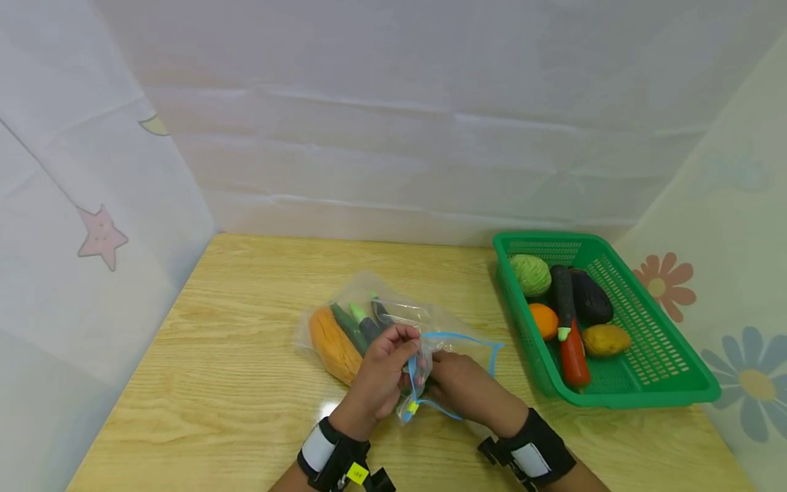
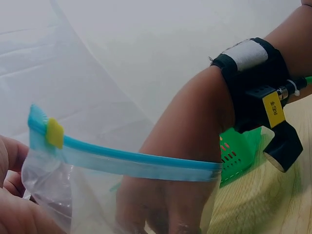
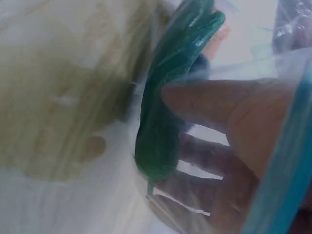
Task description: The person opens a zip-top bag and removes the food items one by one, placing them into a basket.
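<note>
Pinching the film of a zip bag [image 1: 455,335] near its yellow slider [image 2: 55,133] with the left hand [image 1: 384,372], apparently to steady the mouth. Reaching through that mouth with the right hand [image 1: 467,389], gripping a green vegetable [image 3: 158,131] inside the bag between thumb and fingers, perhaps to settle or shift it; cannot tell how the hidden fingertips lie. Through the film at the bag's left end, can make out a large orange piece [image 1: 334,345], a cucumber [image 1: 349,326] and dark vegetables [image 1: 366,326] with green tips, bunched together, probably leaving room for the right hand. Beneath the bag, can see a wooden table [image 1: 215,362], likely taking its weight. Just right of the bag, can see a green basket [image 1: 652,398] of assorted produce [image 1: 530,275], presumably placed there for easy reach.
</note>
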The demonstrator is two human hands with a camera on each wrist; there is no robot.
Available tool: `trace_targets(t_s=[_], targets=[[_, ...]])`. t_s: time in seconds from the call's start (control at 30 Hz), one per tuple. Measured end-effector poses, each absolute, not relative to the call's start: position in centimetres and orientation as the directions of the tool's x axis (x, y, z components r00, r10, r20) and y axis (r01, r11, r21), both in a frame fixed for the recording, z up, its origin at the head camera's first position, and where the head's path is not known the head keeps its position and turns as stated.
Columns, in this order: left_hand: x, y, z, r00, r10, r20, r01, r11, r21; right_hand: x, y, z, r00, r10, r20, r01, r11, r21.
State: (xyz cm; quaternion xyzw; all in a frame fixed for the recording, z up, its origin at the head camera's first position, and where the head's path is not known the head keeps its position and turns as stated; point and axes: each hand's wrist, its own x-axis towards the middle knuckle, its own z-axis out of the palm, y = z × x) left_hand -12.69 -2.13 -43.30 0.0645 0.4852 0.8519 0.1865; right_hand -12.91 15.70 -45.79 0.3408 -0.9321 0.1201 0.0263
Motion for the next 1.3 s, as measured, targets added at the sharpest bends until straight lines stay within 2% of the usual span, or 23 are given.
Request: trace_targets(t_s=[0.23,0.53,0.7,0.87,1.1,1.3], targets=[[-12.9,-2.4,-43.3,-0.924,0.374,-0.078,-0.256,-0.454,0.854,-12.1,16.9,-42.8,-0.748,-0.654,0.11,-0.659,0.713,-0.239],[-13.1,-2.6,-43.3,-0.926,0.37,-0.075,-0.246,-0.44,0.864,-10.3,20.6,-38.0,-0.725,-0.659,0.199,-0.686,0.666,-0.294],[-13.1,-2.5,-43.4,-0.929,0.359,-0.086,-0.25,-0.44,0.863,-10.0,23.1,-36.4,-0.704,-0.627,0.332,-0.709,0.635,-0.306],[-13.1,-2.5,-43.2,-0.932,0.351,-0.088,-0.249,-0.446,0.86,-10.3,25.3,-35.7,-0.675,-0.606,0.421,-0.727,0.643,-0.241],[-13.1,-2.7,-43.1,-0.933,0.352,-0.081,-0.246,-0.454,0.857,-11.7,28.5,-35.3,-0.704,-0.526,0.477,-0.658,0.736,-0.158],[-13.0,-2.8,-43.1,-0.931,0.357,-0.074,-0.243,-0.456,0.856,-13.1,31.0,-35.7,-0.799,-0.395,0.453,-0.51,0.844,-0.164]])
